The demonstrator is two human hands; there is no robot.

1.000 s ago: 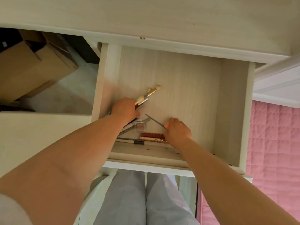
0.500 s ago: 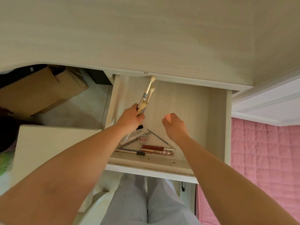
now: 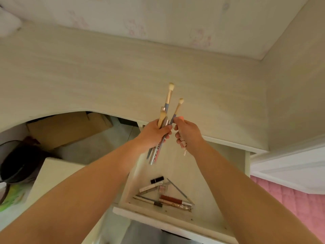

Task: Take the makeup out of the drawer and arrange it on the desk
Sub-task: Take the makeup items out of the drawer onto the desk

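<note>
Clamped in the left hand point(image 3: 154, 133): a bundle of brushes point(image 3: 164, 118) and pencils, fingers curled round the middle of the bundle, brush heads up, pointed ends sticking out below the fist. Pinching one thin brush point(image 3: 178, 110) at its handle, just beside the bundle: the right hand point(image 3: 187, 132), thumb and forefinger together on it, other fingers curled under. Both hands nearly touching, raised above the front edge of the desk point(image 3: 123, 81), forearms reaching up and inward from the lower corners of the view.

Below the hands, pulled out: the drawer point(image 3: 158, 214), pale wood. Lying at its near end, well below the grip: a dark lipstick point(image 3: 157, 180), a white tube point(image 3: 149, 187) just under it, a small clear compact point(image 3: 162, 188) beside the tube, a thin blue stick point(image 3: 180, 191) running diagonally to the right, a reddish-brown tube point(image 3: 170, 202), a glittery tube point(image 3: 181, 206) against the front wall, and two slim pencils point(image 3: 147, 201) to the left of those. Far part of the drawer bare where visible.

Left of the grip and lower, under the arched desk edge: a cardboard box point(image 3: 66, 131) on the floor. Farther left, a dark bin point(image 3: 15, 161). Right of the grip and lower, a pink quilt point(image 3: 295, 205).
</note>
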